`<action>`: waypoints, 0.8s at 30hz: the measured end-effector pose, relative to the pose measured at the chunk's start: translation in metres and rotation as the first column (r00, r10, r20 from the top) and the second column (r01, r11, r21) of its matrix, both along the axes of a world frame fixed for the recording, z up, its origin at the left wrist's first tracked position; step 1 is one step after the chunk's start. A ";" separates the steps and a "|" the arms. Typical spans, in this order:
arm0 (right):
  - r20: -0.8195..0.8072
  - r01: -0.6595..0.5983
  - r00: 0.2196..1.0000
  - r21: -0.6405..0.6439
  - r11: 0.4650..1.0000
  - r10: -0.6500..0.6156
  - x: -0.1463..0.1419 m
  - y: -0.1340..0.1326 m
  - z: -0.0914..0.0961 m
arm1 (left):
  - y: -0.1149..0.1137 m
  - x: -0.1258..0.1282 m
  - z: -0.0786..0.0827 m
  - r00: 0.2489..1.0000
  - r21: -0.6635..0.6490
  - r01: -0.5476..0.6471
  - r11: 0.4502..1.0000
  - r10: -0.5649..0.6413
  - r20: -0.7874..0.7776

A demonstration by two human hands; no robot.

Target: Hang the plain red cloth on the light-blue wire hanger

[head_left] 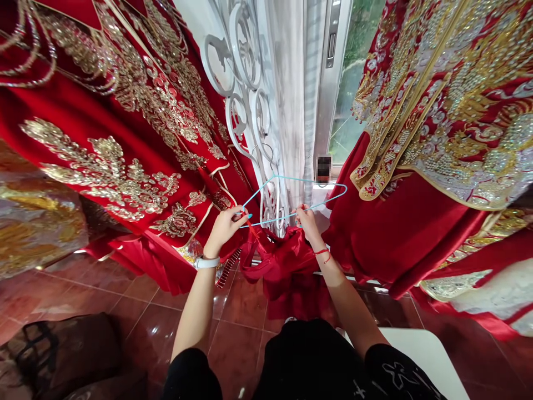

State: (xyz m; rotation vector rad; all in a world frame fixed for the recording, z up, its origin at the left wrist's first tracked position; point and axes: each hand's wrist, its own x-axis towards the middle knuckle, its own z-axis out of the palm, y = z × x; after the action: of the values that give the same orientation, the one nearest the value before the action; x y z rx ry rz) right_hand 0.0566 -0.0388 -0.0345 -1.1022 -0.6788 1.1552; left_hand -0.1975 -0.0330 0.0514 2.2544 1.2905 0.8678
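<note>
A thin light-blue clothes hanger (307,179) is held out in front of me, its hook toward the white scrollwork. My left hand (230,225) is closed around the hanger's left end, with a narrow red strap running down from the fingers. Near the middle of the lower bar, my right hand (306,218) pinches the hanger, and red cloth hangs just below it. That cloth is a red garment (280,258), drooping beneath both hands toward the floor. Whether the right fingers also grip the cloth is hidden.
Red gowns with gold beading (137,183) hang on the left. Another heavily beaded red gown (428,128) hangs on the right, near a window (347,94). White scrollwork (245,61) stands ahead. A white seat (425,355) and a dark bag (79,350) flank me on the tiled floor.
</note>
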 end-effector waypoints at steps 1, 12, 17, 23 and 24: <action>0.006 -0.004 1.000 0.005 1.000 0.004 0.002 0.000 0.000 | -0.001 0.000 -0.002 1.000 0.013 -0.008 1.000 0.008 -0.005; 0.035 -0.025 0.999 0.133 0.991 0.021 0.129 -0.030 -0.005 | 0.010 -0.009 -0.008 0.999 0.018 0.049 0.999 -0.049 -0.014; 0.151 0.102 0.978 0.252 0.962 -0.143 0.168 -0.023 0.007 | 0.016 -0.011 -0.008 0.995 -0.002 0.094 0.996 -0.093 0.016; 0.338 0.072 0.916 0.393 0.917 -0.217 0.170 -0.003 0.040 | 0.014 -0.015 -0.006 0.994 -0.031 0.110 0.993 -0.109 0.019; 0.376 0.040 0.904 0.403 0.914 -0.205 0.169 0.000 0.047 | 0.013 -0.015 -0.006 0.994 -0.030 0.110 0.994 -0.109 0.019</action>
State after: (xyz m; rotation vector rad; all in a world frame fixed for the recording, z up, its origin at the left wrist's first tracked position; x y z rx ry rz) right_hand 0.2254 -0.0391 0.0125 -1.0349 -1.0974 0.6356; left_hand -0.2122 -0.0197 0.0456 2.2651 1.1527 0.8210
